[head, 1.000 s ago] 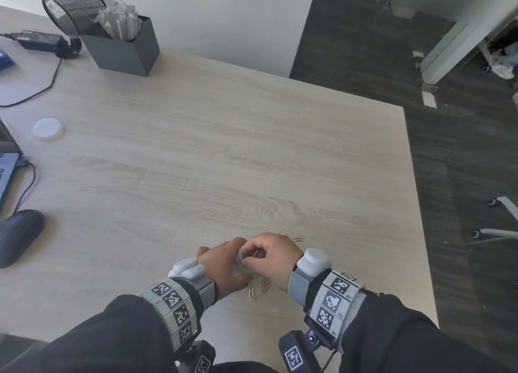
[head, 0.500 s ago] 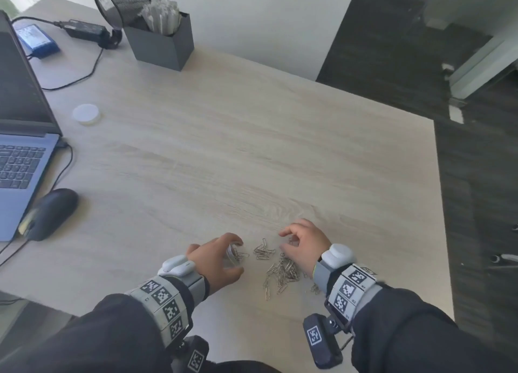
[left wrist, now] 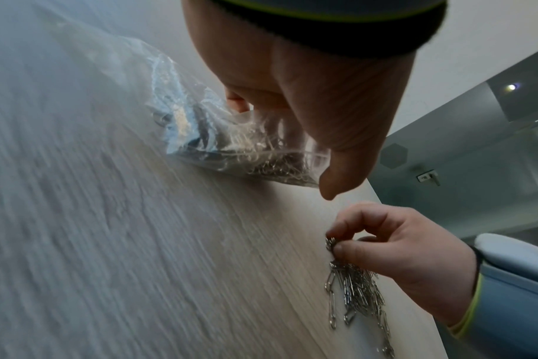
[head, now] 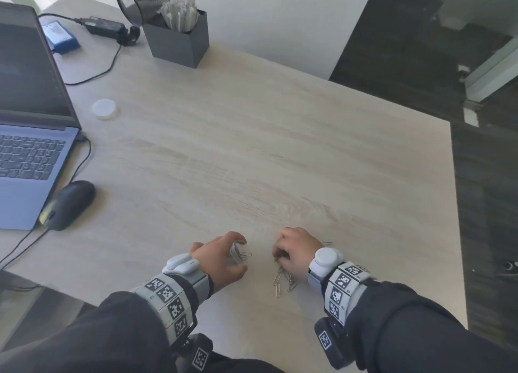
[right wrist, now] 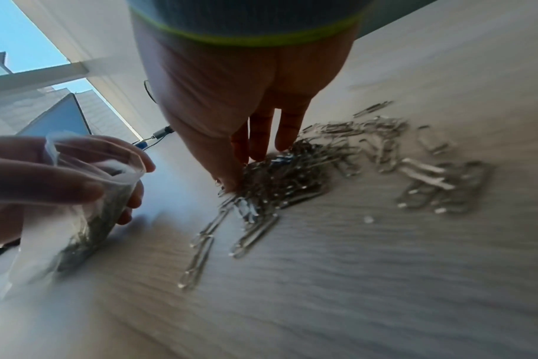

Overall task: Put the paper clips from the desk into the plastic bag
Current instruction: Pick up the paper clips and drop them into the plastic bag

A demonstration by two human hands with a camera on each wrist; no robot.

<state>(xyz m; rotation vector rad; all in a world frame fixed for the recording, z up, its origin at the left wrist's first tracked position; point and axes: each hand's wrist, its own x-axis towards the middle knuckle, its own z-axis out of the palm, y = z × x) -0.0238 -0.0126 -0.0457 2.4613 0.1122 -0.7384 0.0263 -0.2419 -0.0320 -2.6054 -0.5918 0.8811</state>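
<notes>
A small clear plastic bag (head: 236, 251) (left wrist: 231, 145) (right wrist: 98, 194) with several paper clips inside stands on the desk near its front edge. My left hand (head: 239, 254) grips the bag's mouth between thumb and fingers. A little to the right lies a loose pile of silver paper clips (head: 283, 281) (right wrist: 307, 175) (left wrist: 353, 291). My right hand (head: 278, 250) (left wrist: 332, 243) is on top of that pile, and its thumb and forefinger pinch a bunch of clips that still touches the desk. More clips are scattered to the right of the pile.
A laptop (head: 30, 148) and a dark mouse (head: 68, 204) sit at the left. A white lid (head: 104, 109), a grey box of white packets (head: 179, 40), a tipped mesh cup (head: 141, 1) and a power adapter (head: 105, 29) stand further back. The desk's right edge (head: 457, 232) drops to dark floor.
The hands were together over the bag one second ago. They have since parted: the left stays on the bag, the right moved right onto the pile and closed on clips.
</notes>
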